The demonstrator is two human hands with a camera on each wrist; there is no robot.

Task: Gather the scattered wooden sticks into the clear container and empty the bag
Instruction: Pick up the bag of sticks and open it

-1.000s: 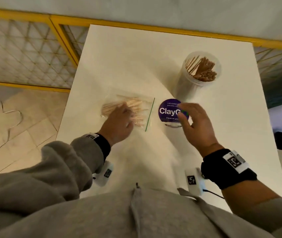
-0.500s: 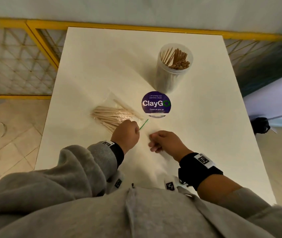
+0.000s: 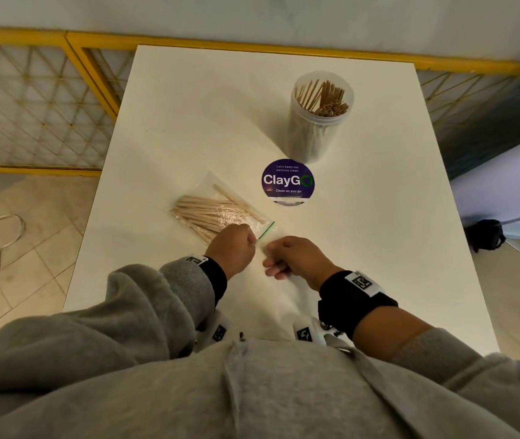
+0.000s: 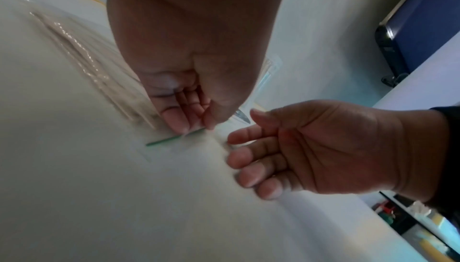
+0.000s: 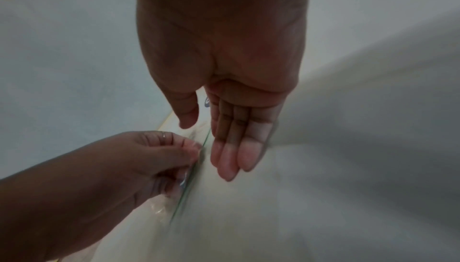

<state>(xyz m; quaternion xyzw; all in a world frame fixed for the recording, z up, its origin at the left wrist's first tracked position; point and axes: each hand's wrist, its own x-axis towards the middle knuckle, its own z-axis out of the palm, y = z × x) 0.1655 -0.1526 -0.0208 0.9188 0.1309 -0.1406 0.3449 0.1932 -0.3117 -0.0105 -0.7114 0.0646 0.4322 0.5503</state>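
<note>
White desk (image 3: pixel 189 99) underneath everything, running from 6 o'clock out to 12; clear container (image 3: pixel 318 122) upright toward 1 o'clock, already part-filled with wooden sticks (image 3: pixel 323 98) and standing well apart from both hands; purple round sticker (image 3: pixel 287 182) flat on the desk between container and bag; clear bag (image 3: pixel 217 210) lying at about 11 o'clock from the hands, its own bundle of sticks (image 3: pixel 203 215) not yet tipped out, green seal strip (image 3: pixel 266 230) at the near end. Left hand (image 3: pixel 232 248) curled, thumb and fingertips pinching the bag's mouth right at the green strip; right hand (image 3: pixel 295 256) just beside it at 3 o'clock, fingers loosely extended, holding nothing, apparently about to take the opposite lip. Step in hand, by the look of it: opening the seal. Best done by keeping the left pinch firm on one lip only, catching the other lip alone with the right fingertips (image 4: pixel 235 161), then peeling apart slowly from one corner; worth keeping the bag low and flat meanwhile, lest the sticks slide out across the desk; tipping only once carried over the container's mouth at 1 o'clock.
</note>
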